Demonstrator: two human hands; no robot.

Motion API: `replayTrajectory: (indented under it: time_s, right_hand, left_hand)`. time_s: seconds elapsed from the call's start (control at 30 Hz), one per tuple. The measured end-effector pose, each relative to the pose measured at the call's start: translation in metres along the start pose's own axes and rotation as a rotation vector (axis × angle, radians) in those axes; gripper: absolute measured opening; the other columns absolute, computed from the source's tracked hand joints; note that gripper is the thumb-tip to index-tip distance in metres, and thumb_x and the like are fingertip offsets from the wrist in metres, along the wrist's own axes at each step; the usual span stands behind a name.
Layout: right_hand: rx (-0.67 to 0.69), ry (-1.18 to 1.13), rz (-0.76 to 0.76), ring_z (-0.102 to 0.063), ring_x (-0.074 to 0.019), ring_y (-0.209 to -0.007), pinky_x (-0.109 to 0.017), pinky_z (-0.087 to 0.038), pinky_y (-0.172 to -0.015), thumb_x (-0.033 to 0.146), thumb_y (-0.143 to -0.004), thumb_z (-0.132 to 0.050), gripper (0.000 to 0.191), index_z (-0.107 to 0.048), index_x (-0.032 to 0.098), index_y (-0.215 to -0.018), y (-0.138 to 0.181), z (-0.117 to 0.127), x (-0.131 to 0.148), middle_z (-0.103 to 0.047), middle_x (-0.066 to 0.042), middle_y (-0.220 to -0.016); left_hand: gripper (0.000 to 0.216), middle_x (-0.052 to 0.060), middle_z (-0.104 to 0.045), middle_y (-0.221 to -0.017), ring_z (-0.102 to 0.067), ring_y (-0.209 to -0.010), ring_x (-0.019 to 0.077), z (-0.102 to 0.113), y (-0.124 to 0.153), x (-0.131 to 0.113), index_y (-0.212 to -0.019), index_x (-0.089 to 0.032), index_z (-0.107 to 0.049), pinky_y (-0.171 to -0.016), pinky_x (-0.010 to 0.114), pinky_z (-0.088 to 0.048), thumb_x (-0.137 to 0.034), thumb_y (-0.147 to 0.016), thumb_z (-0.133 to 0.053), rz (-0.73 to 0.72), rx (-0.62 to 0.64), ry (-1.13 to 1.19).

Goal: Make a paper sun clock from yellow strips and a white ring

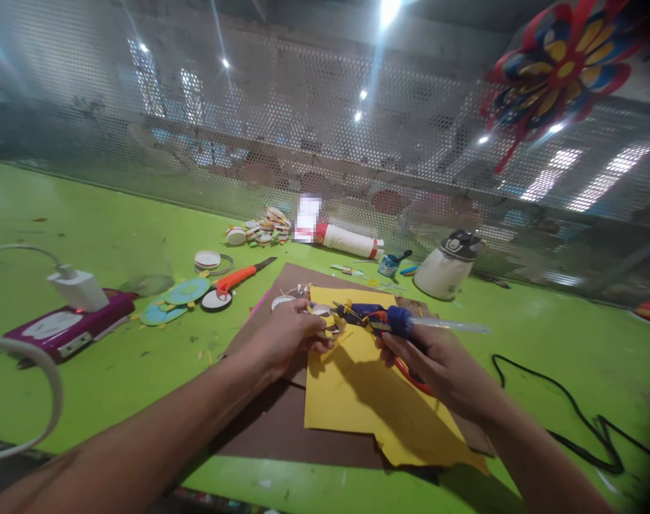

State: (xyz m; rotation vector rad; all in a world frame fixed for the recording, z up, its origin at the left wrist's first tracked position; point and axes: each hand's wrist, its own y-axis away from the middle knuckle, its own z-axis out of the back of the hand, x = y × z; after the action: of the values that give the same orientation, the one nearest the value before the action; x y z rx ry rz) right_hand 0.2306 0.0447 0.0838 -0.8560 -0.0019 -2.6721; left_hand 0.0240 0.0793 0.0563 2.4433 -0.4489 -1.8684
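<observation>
My right hand [429, 360] is closed round a blue hot glue gun [364, 313], whose clear glue stick [453, 325] juts out to the right. The gun's nozzle points left, close to the fingers of my left hand [287, 339]. Those fingers pinch a small white and yellow paper piece [332, 323], partly hidden by them. Below both hands lies yellow card [351, 400] on a brown board [260, 421]. A red looped handle [413, 378] shows under my right hand, the rest of it covered. A white disc [282, 303] sits just behind my left hand.
An orange box cutter [236, 280], blue-green paper discs [188, 291] and a purple power strip [70, 328] with a white plug lie left. Behind are several white discs [265, 227], a white tube [349, 240], a small blue jar [389, 265] and a white container [442, 271]. A black cord [560, 389] lies right.
</observation>
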Motion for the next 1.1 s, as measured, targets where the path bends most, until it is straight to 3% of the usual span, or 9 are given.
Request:
replayTrajectory:
  time_s: [0.43,0.6,0.87,1.1]
  right_hand:
    - [-0.033,-0.026,-0.058,-0.048,-0.0128,-0.056,-0.024,-0.036,-0.050,0.056,-0.089,-0.035,0.048,-0.059,0.017,-0.075,0.0049,-0.0003,-0.0015,-0.060,-0.003,-0.068]
    - [0.016,0.013,-0.057,-0.050,-0.0130,-0.056,-0.024,-0.037,-0.050,0.054,-0.090,-0.036,0.045,-0.059,0.018,-0.076,0.0052,-0.0015,0.0017,-0.060,-0.002,-0.067]
    - [-0.019,0.058,-0.005,-0.050,-0.0129,-0.055,-0.024,-0.036,-0.049,0.049,-0.090,-0.039,0.041,-0.058,0.017,-0.072,0.0027,-0.0045,-0.0019,-0.059,-0.002,-0.063]
    - [0.004,0.042,-0.021,-0.046,-0.0124,-0.054,-0.024,-0.033,-0.050,0.050,-0.091,-0.037,0.041,-0.054,0.018,-0.073,0.0028,-0.0044,-0.0002,-0.055,-0.001,-0.063]
  left_hand:
    - [0.012,0.003,-0.058,-0.060,-0.060,-0.051,0.0117,0.0031,-0.0045,0.0045,-0.070,-0.013,-0.049,-0.048,0.020,-0.048,-0.002,-0.070,-0.054,-0.005,0.002,-0.009]
    - [0.011,0.004,-0.060,-0.061,-0.061,-0.051,0.0123,0.0049,-0.0054,0.0077,-0.071,-0.012,-0.051,-0.049,0.021,-0.049,-0.002,-0.068,-0.055,-0.009,0.001,-0.009]
    - [0.008,0.008,-0.064,-0.065,-0.060,-0.050,0.0114,0.0033,-0.0050,0.0062,-0.072,-0.011,-0.052,-0.049,0.020,-0.048,-0.003,-0.069,-0.054,0.001,-0.001,-0.046]
    - [0.010,0.004,-0.059,-0.056,-0.059,-0.050,0.0123,0.0032,-0.0038,0.0062,-0.067,-0.012,-0.049,-0.049,0.021,-0.048,-0.003,-0.070,-0.053,0.006,-0.010,-0.051]
